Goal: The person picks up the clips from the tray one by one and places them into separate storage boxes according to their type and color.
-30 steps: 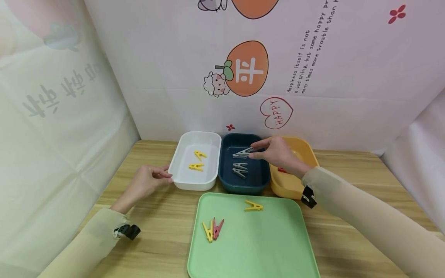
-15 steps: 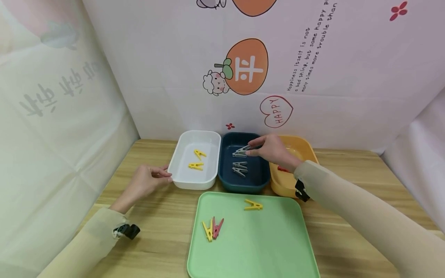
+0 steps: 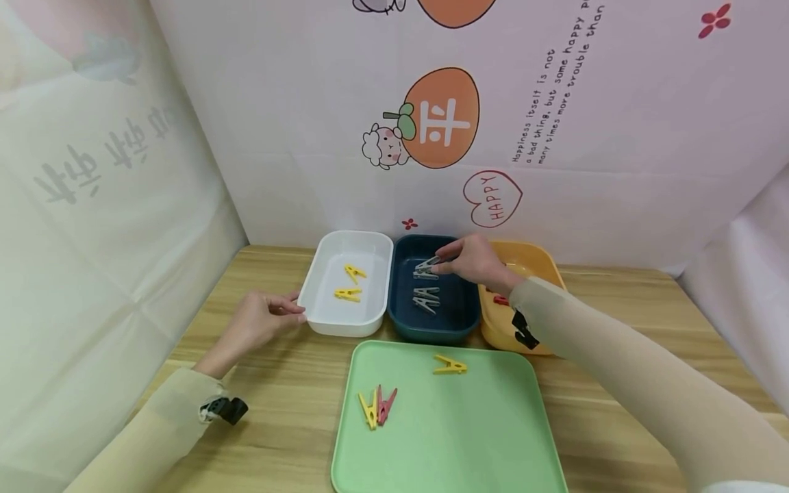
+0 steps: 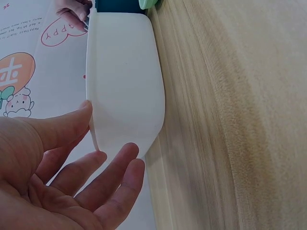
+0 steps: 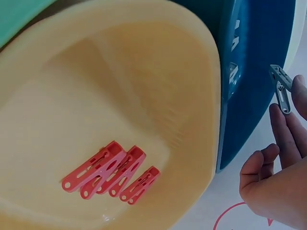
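Observation:
My right hand pinches a grey clothespin between thumb and fingers, low over the dark blue bin. More grey clothespins lie inside that bin. At the left corner of the white bin, my left hand holds the edge; its thumb and fingers meet the rim and outer wall in the left wrist view. Two yellow clothespins rest in the white bin. Red clothespins lie in the yellow-orange bin, partly hidden by my right arm in the head view.
A light green tray stands in front of the bins, bearing yellow clothespins and a pink-red clothespin. The three bins sit side by side against a printed white cloth backdrop on the wooden table.
My right hand has moved slightly left and deeper over the blue bin with the grey clothespin. The left hand stays at the white bin's corner.

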`<control>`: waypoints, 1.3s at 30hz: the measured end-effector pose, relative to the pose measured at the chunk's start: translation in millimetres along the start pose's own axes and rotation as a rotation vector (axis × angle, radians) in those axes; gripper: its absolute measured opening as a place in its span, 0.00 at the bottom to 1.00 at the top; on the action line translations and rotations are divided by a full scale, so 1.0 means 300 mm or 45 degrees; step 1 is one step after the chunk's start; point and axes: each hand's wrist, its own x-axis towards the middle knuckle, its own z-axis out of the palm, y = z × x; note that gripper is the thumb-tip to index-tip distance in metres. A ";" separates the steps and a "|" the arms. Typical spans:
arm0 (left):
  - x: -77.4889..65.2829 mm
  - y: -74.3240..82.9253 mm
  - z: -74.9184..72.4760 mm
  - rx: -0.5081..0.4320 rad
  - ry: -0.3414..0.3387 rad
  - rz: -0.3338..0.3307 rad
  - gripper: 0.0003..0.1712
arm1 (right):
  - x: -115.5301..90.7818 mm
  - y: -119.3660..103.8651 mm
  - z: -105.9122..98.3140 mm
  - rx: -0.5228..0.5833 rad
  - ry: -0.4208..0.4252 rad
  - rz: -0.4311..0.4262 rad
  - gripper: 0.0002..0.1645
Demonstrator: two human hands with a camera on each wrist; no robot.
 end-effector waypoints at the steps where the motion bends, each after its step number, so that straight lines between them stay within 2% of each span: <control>1: 0.000 -0.001 0.000 0.000 0.000 0.001 0.04 | 0.005 0.003 0.001 0.004 0.001 0.001 0.21; 20: 0.000 -0.003 -0.002 0.012 0.007 0.013 0.04 | 0.040 0.003 0.048 -0.011 0.026 -0.011 0.20; 28: 0.001 0.000 0.000 0.028 0.012 0.005 0.04 | 0.048 -0.005 0.063 0.007 0.026 0.042 0.20; 34: 0.000 0.000 -0.001 0.029 0.016 0.005 0.04 | 0.048 -0.008 0.048 -0.035 -0.006 0.049 0.27; 39: 0.001 0.000 0.001 0.026 0.014 0.005 0.04 | 0.024 -0.017 0.017 -0.039 -0.009 0.014 0.22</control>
